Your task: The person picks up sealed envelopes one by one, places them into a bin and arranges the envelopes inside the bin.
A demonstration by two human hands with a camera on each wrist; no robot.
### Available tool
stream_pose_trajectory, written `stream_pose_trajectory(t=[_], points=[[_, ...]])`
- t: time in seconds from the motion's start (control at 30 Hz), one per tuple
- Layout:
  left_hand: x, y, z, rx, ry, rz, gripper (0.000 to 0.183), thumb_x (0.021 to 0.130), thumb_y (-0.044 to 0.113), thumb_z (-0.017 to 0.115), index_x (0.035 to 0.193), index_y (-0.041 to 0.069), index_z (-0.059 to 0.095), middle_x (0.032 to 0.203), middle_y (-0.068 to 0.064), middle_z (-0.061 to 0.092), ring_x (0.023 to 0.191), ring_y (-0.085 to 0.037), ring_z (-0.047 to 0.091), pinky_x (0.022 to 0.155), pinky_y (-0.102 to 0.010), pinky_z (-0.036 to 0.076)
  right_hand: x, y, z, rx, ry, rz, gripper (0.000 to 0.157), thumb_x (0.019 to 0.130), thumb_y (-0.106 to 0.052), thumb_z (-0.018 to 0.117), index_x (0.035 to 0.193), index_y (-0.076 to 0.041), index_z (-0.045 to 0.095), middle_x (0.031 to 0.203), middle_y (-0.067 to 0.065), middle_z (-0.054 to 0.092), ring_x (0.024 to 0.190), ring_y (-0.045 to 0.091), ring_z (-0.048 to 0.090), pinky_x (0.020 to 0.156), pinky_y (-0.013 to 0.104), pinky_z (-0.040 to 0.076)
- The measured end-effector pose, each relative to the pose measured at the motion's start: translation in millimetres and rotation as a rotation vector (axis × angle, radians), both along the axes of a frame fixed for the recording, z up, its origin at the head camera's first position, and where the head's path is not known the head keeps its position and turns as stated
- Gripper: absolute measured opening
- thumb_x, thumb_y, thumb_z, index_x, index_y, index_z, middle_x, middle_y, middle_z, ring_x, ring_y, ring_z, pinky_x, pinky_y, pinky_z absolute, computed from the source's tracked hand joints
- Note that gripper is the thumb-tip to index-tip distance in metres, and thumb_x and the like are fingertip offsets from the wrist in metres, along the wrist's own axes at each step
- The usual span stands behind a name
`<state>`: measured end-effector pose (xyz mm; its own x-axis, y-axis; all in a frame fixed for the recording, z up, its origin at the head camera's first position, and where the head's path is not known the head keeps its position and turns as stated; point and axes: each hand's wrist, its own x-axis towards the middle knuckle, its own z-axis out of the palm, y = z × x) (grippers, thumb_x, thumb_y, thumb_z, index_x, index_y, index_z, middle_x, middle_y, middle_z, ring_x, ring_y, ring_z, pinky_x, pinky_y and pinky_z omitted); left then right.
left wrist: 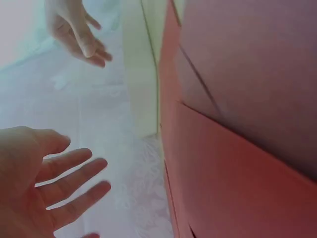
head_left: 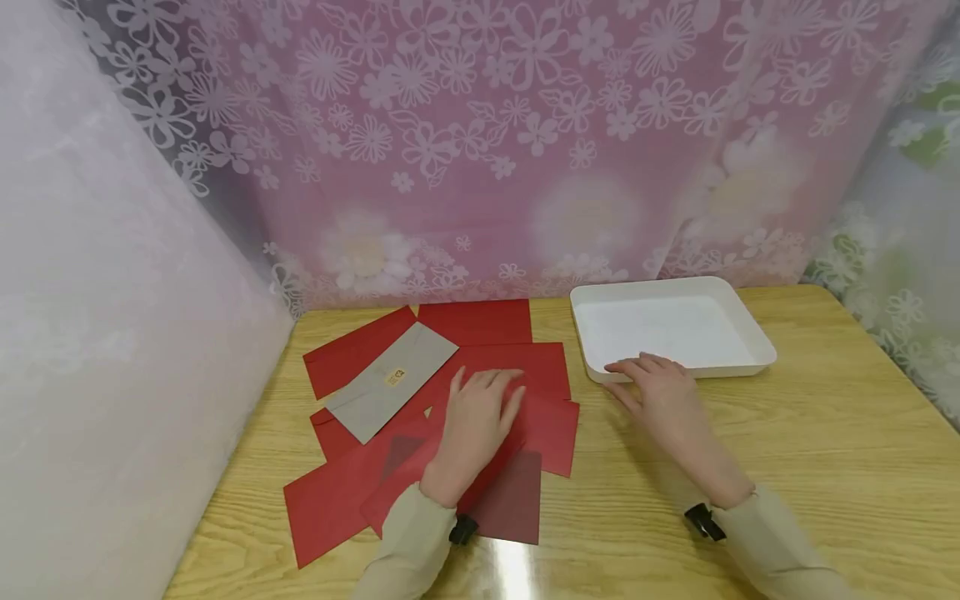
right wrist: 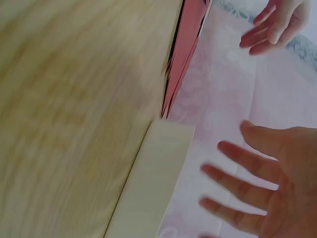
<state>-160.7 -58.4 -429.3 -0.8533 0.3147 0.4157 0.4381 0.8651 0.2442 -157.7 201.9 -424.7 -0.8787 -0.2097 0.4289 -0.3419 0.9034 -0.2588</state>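
Several red envelopes (head_left: pixel 517 367) lie overlapped in a loose pile on the left of the table, a grey envelope (head_left: pixel 393 379) with a small gold mark across them. My left hand (head_left: pixel 480 421) hovers over the pile, fingers spread and holding nothing; in the left wrist view the red envelopes (left wrist: pixel 233 173) are apart from its fingertips. My right hand (head_left: pixel 663 404) is near the front left corner of the white tray (head_left: pixel 735 371), fingers relaxed. In the right wrist view a gap separates its fingers from the tray (right wrist: pixel 153 173).
The wooden table (head_left: pixel 825 467) has a floral curtain (head_left: pixel 480 192) hanging along its back edge. A pale cloth (head_left: pixel 112 333) hangs at the left, and another floral cloth (head_left: pixel 900 275) at the right. A dark, see-through sheet (head_left: pixel 513 500) lies at the pile's near end.
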Motion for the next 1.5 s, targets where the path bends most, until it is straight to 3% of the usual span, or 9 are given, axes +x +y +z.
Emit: stream_pose_trajectory(t=[0.1, 0.23, 0.43, 0.63, 0.73, 0.93, 1.07, 1.2, 1.5], points=[[-4.8, 11, 6.6, 0.005, 0.062, -0.023, 0.023, 0.098, 0.029, 0.069, 0.118, 0.019, 0.074, 0.104, 0.002, 0.076, 0.089, -0.016, 0.072, 0.100, -0.043, 0.050, -2.6, 14, 4.0, -0.036, 0.075, 0.026, 0.013, 0.088, -0.019, 0.079, 0.095, -0.008, 0.076, 0.085, 0.009, 0.076, 0.076, 0.034, 0.071, 0.062, 0.045, 0.055], [-13.9, 31, 12.5, 0.015, 0.135, -0.042, 0.019, 0.097, 0.029, 0.071, 0.112, 0.019, 0.076, 0.089, 0.004, 0.076, 0.071, -0.013, 0.070, 0.081, -0.031, 0.057, -5.2, 41, 7.9, -0.042, 0.079, 0.004, 0.011, 0.088, -0.016, 0.079, 0.090, -0.007, 0.075, 0.076, 0.006, 0.072, 0.063, 0.025, 0.068, 0.052, 0.039, 0.052], [-32.3, 64, 10.9, 0.016, 0.135, -0.093, 0.015, 0.097, 0.027, 0.071, 0.109, 0.021, 0.078, 0.093, 0.007, 0.077, 0.076, -0.011, 0.070, 0.066, -0.023, 0.056, -9.3, 90, 5.5, -0.003, 0.097, -0.058, 0.013, 0.087, -0.013, 0.079, 0.094, -0.003, 0.076, 0.074, 0.012, 0.071, 0.057, 0.028, 0.065, 0.042, 0.034, 0.043], [-46.8, 86, 2.6, -0.071, 0.013, -0.195, 0.020, 0.099, 0.028, 0.068, 0.115, 0.022, 0.078, 0.108, 0.008, 0.076, 0.096, -0.007, 0.070, 0.074, -0.018, 0.056, -11.1, 130, -5.3, 0.038, 0.007, -0.133, 0.022, 0.092, -0.014, 0.075, 0.103, 0.005, 0.075, 0.046, 0.002, 0.047, 0.036, 0.015, 0.032, 0.038, 0.030, 0.022], [-49.8, 92, -0.2, -0.121, -0.045, -0.221, 0.022, 0.099, 0.030, 0.069, 0.117, 0.023, 0.078, 0.112, 0.010, 0.075, 0.100, -0.006, 0.070, 0.076, -0.016, 0.055, -10.2, 141, -7.9, 0.040, -0.033, -0.151, 0.024, 0.094, -0.014, 0.072, 0.107, 0.007, 0.073, 0.040, -0.004, 0.035, 0.036, 0.015, 0.026, 0.039, 0.030, 0.021], [-51.2, 97, -4.9, -0.143, -0.055, -0.237, 0.017, 0.097, 0.030, 0.071, 0.110, 0.026, 0.081, 0.106, 0.012, 0.076, 0.091, -0.003, 0.071, 0.069, -0.016, 0.054, -9.0, 155, -12.5, 0.072, -0.018, -0.161, 0.027, 0.095, -0.016, 0.072, 0.106, 0.008, 0.074, 0.039, -0.004, 0.033, 0.036, 0.014, 0.025, 0.039, 0.030, 0.022], [-53.3, 99, -5.2, -0.107, -0.069, -0.258, 0.014, 0.096, 0.024, 0.073, 0.107, 0.024, 0.081, 0.104, 0.010, 0.076, 0.092, -0.003, 0.071, 0.072, -0.015, 0.053, -7.4, 157, -11.9, 0.084, 0.047, -0.159, 0.066, 0.102, -0.052, 0.050, 0.101, 0.008, 0.076, 0.036, -0.006, 0.026, 0.036, 0.011, 0.019, 0.039, 0.027, 0.018], [-54.2, 101, -5.0, -0.075, -0.110, -0.255, 0.013, 0.094, 0.020, 0.075, 0.105, 0.021, 0.081, 0.100, 0.008, 0.075, 0.092, -0.005, 0.070, 0.073, -0.014, 0.052, -7.2, 157, -10.8, 0.090, 0.076, -0.157, 0.105, 0.089, -0.078, 0.016, 0.097, 0.007, 0.078, 0.035, -0.007, 0.023, 0.036, 0.010, 0.016, 0.039, 0.025, 0.016], [-51.8, 105, -4.8, -0.111, -0.108, -0.215, 0.010, 0.094, 0.023, 0.075, 0.102, 0.022, 0.081, 0.094, 0.008, 0.072, 0.088, -0.005, 0.067, 0.070, -0.014, 0.051, -4.5, 158, -8.2, 0.073, 0.025, -0.175, 0.111, 0.085, -0.083, 0.014, 0.097, 0.007, 0.078, 0.035, -0.007, 0.023, 0.039, 0.009, 0.014, 0.042, 0.025, 0.015]])
